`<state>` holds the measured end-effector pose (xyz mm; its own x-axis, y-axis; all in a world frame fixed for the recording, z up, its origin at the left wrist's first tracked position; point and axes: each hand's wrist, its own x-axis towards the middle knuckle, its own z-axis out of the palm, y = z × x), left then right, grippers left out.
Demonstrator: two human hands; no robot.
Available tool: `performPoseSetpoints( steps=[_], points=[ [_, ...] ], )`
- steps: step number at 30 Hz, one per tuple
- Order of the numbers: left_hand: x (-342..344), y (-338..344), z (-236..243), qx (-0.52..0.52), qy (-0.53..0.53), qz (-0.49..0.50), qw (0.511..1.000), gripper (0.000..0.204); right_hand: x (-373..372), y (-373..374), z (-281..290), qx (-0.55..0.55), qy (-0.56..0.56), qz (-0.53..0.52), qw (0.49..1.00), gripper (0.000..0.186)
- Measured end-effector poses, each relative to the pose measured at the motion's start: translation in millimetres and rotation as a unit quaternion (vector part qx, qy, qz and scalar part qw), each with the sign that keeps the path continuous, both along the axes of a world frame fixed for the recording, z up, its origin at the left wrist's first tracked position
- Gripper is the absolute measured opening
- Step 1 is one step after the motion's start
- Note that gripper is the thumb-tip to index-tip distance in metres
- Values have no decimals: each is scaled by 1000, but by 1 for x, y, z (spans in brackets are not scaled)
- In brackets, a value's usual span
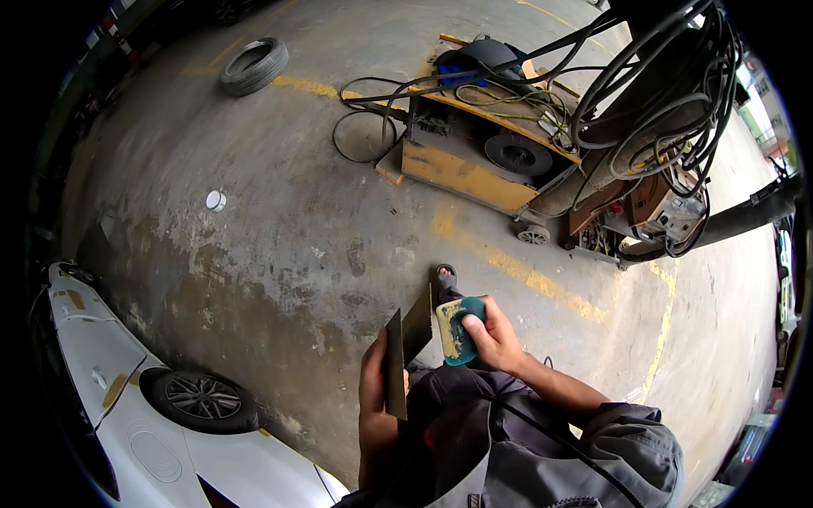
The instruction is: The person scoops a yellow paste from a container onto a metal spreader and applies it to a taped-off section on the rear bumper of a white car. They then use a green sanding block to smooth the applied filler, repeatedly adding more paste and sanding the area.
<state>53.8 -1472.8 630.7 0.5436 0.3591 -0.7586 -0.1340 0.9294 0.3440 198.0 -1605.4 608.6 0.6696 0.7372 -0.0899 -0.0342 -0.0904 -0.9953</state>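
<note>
My left hand (373,377) is closed around a dark flat board (395,366), held nearly edge-on; most of the fingers are behind it. Another dark flat surface (417,328) stands at an angle just beside it, and I cannot tell whether the two are one piece. In my right hand (498,339) is a teal putty spreader (471,317), pinched between thumb and fingers. Pale yellow putty coats the spreader's left side. A small gap separates spreader and board, both in front of my body.
A white car (157,423) with yellowish patches stands at lower left. A tire (254,66) and a small white round container (216,201) lie on the concrete floor. Ahead right is a yellow wheeled cabinet (466,178) with cables and hoses (669,102) beside it. One sandaled foot (446,275) shows.
</note>
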Motion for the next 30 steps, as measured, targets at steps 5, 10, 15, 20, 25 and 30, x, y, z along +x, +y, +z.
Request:
performPoseSetpoints(
  steps=[5, 10, 15, 20, 25, 30],
  points=[
    [41, 77, -37, 44, 4, 77, 996, 16, 141, 95, -28, -141, -109, -36, 983, 32],
    [105, 140, -78, 183, 170, 106, 962, 21, 369, 243, -55, -81, -235, -164, 955, 29],
    [159, 194, -75, 133, 85, 24, 987, 28, 609, 293, -92, -142, -305, -339, 879, 44],
    [217, 224, -60, 82, 166, 42, 982, 30, 680, 298, -110, -253, -109, -346, 897, 54],
    [193, 229, -65, 76, 132, 132, 979, 26, 572, 321, -100, -215, -279, -246, 903, 39],
    [175, 233, -38, 217, 78, 206, 951, 30, 299, 315, -20, -86, 57, 318, 942, 24]
  ],
)
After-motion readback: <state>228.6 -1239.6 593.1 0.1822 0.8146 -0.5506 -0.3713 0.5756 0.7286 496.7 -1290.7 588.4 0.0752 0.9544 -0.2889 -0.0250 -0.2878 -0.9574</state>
